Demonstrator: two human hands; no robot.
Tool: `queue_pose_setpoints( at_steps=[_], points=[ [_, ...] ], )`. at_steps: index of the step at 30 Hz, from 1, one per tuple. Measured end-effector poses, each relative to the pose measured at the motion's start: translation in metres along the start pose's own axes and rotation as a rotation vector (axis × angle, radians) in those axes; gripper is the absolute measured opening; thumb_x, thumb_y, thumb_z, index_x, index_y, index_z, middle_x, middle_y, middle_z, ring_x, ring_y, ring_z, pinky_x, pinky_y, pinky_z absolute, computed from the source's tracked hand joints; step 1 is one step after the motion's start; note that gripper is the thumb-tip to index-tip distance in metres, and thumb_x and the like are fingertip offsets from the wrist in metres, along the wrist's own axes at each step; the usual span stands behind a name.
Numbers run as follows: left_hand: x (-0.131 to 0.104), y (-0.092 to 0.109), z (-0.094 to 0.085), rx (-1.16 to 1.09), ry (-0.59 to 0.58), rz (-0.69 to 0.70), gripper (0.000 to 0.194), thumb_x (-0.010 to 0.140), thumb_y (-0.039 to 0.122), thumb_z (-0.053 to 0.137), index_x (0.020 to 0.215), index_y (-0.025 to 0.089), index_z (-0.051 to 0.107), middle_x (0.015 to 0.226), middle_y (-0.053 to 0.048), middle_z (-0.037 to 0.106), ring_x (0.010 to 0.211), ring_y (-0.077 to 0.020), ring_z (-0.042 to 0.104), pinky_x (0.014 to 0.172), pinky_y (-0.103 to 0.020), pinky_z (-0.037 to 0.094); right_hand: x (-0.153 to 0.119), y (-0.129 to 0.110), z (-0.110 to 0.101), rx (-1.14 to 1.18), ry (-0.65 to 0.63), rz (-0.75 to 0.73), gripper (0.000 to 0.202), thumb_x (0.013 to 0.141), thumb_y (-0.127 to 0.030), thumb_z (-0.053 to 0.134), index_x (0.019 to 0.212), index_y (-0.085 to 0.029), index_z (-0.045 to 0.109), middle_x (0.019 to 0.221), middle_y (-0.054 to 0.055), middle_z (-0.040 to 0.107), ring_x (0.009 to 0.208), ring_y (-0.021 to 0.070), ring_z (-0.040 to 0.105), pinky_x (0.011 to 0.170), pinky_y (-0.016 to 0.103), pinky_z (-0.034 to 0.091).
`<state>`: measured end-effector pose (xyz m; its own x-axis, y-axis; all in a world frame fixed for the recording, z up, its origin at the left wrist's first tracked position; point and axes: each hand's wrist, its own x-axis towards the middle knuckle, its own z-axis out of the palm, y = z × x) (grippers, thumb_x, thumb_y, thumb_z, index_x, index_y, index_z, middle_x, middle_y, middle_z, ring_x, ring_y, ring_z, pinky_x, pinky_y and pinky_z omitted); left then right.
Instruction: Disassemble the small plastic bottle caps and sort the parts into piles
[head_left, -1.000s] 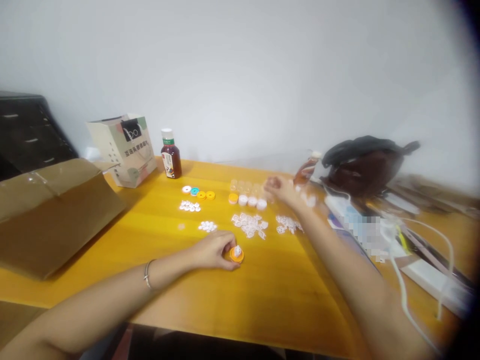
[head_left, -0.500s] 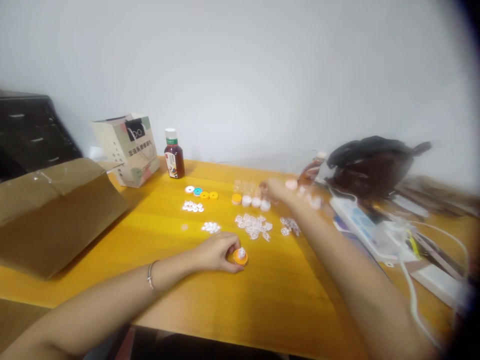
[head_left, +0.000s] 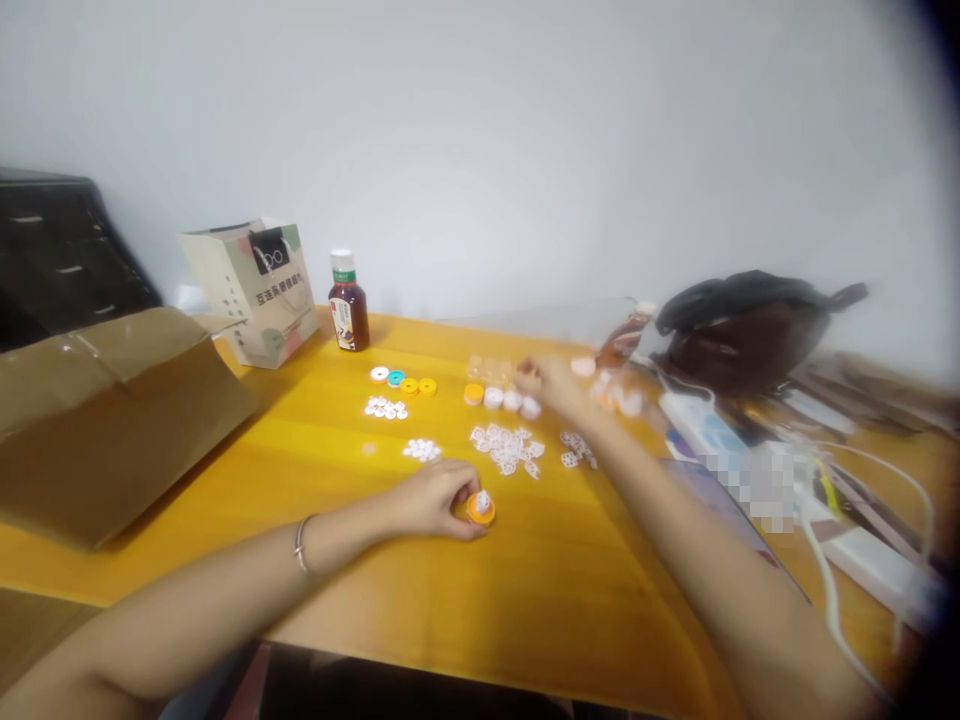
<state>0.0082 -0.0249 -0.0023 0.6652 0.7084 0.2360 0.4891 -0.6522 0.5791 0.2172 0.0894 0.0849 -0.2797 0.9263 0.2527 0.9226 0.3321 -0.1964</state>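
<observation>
My left hand rests on the yellow table, its thumb and fingers closed round an orange round piece with a small white part standing in it. Farther back, my right hand is at the clear domed pieces, its fingers pinched together; motion blur hides what is between them. Just in front is a row of round lids, one orange and several white. White flat cut-out pieces and a smaller pile of them lie nearer me. Small white discs are left of these.
On the left are a cardboard box, a paper bag and an upright dark bottle. White, blue and yellow rings lie mid-table. At right are a dark bag, a tablet, a power strip and cables.
My right hand has shifted slightly left over the clear pieces. My left hand keeps its hold on the orange piece. More of the tablet shows at right.
</observation>
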Motion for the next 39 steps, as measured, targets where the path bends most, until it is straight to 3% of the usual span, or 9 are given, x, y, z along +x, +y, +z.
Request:
queue_pose_setpoints(
  at_steps=[3, 7, 10, 13, 17, 23, 26, 33, 39],
  points=[
    [0.000, 0.001, 0.000, 0.007, 0.008, 0.001, 0.034, 0.066, 0.043, 0.067, 0.077, 0.018, 0.048, 0.072, 0.002, 0.051, 0.064, -0.0114, 0.044, 0.060, -0.023, 0.032, -0.048, -0.021, 0.009, 0.372, 0.114, -0.200, 0.016, 0.083, -0.030, 0.050, 0.076, -0.017, 0.055, 0.076, 0.003, 0.061, 0.071, 0.0147, 0.053, 0.065, 0.025, 0.041],
    [0.001, 0.004, 0.001, 0.044, 0.030, -0.026, 0.040, 0.066, 0.051, 0.065, 0.072, 0.018, 0.045, 0.070, 0.002, 0.050, 0.065, -0.0126, 0.045, 0.060, -0.023, 0.032, -0.115, -0.043, 0.035, 0.591, -0.054, -0.204, 0.020, 0.084, -0.038, 0.049, 0.078, -0.019, 0.052, 0.072, 0.001, 0.056, 0.065, 0.0130, 0.049, 0.061, 0.025, 0.040],
    [0.000, 0.006, 0.002, 0.075, 0.052, -0.048, 0.041, 0.069, 0.054, 0.061, 0.071, 0.017, 0.044, 0.070, 0.001, 0.050, 0.066, -0.0135, 0.045, 0.061, -0.024, 0.031, -0.139, -0.045, 0.051, 0.638, -0.132, -0.161, 0.027, 0.072, -0.041, 0.065, 0.082, -0.019, 0.052, 0.074, 0.000, 0.055, 0.066, 0.0132, 0.047, 0.061, 0.026, 0.040],
    [-0.001, 0.007, 0.002, 0.067, 0.048, -0.070, 0.043, 0.067, 0.056, 0.063, 0.074, 0.018, 0.045, 0.072, 0.001, 0.051, 0.068, -0.0145, 0.045, 0.061, -0.025, 0.032, -0.141, -0.042, 0.057, 0.668, -0.151, -0.141, 0.030, 0.067, -0.036, 0.070, 0.083, -0.019, 0.053, 0.074, 0.000, 0.054, 0.067, 0.0134, 0.047, 0.061, 0.026, 0.040],
    [-0.003, 0.008, -0.001, -0.001, 0.029, -0.055, 0.046, 0.062, 0.054, 0.068, 0.084, 0.018, 0.050, 0.080, -0.001, 0.054, 0.075, -0.0162, 0.048, 0.065, -0.025, 0.035, -0.135, -0.038, 0.054, 0.706, -0.191, -0.163, 0.023, 0.070, -0.031, 0.067, 0.085, -0.020, 0.055, 0.075, 0.000, 0.056, 0.069, 0.0143, 0.050, 0.064, 0.027, 0.041],
    [-0.004, 0.011, -0.004, -0.098, 0.047, -0.055, 0.028, 0.073, 0.039, 0.063, 0.087, 0.018, 0.051, 0.076, 0.000, 0.053, 0.068, -0.0128, 0.047, 0.058, -0.022, 0.033, -0.134, -0.035, 0.051, 0.848, -0.223, -0.195, 0.031, 0.073, -0.031, 0.065, 0.099, -0.021, 0.052, 0.081, 0.001, 0.057, 0.075, 0.0145, 0.053, 0.072, 0.029, 0.044],
    [-0.004, 0.011, -0.001, -0.091, 0.062, -0.064, 0.026, 0.072, 0.038, 0.063, 0.082, 0.018, 0.050, 0.073, 0.001, 0.052, 0.067, -0.0122, 0.047, 0.057, -0.022, 0.032, -0.134, -0.034, 0.050, 0.845, -0.225, -0.205, 0.025, 0.074, -0.031, 0.065, 0.094, -0.020, 0.054, 0.081, 0.001, 0.058, 0.076, 0.0141, 0.054, 0.072, 0.029, 0.045],
    [-0.003, 0.013, 0.007, -0.022, 0.141, -0.122, 0.027, 0.068, 0.036, 0.064, 0.069, 0.018, 0.045, 0.065, 0.004, 0.050, 0.061, -0.0106, 0.044, 0.058, -0.022, 0.031, -0.136, -0.040, 0.057, 0.764, -0.099, -0.186, 0.014, 0.077, -0.033, 0.061, 0.076, -0.020, 0.059, 0.072, 0.001, 0.055, 0.068, 0.0145, 0.052, 0.063, 0.028, 0.043],
    [-0.002, 0.017, 0.008, 0.023, 0.152, -0.149, 0.025, 0.062, 0.030, 0.065, 0.065, 0.018, 0.043, 0.063, 0.004, 0.051, 0.061, -0.0116, 0.045, 0.058, -0.023, 0.032, -0.143, -0.050, 0.061, 0.694, -0.049, -0.175, 0.008, 0.079, -0.029, 0.058, 0.077, -0.021, 0.059, 0.068, 0.000, 0.052, 0.064, 0.0144, 0.050, 0.059, 0.027, 0.041]
  ],
)
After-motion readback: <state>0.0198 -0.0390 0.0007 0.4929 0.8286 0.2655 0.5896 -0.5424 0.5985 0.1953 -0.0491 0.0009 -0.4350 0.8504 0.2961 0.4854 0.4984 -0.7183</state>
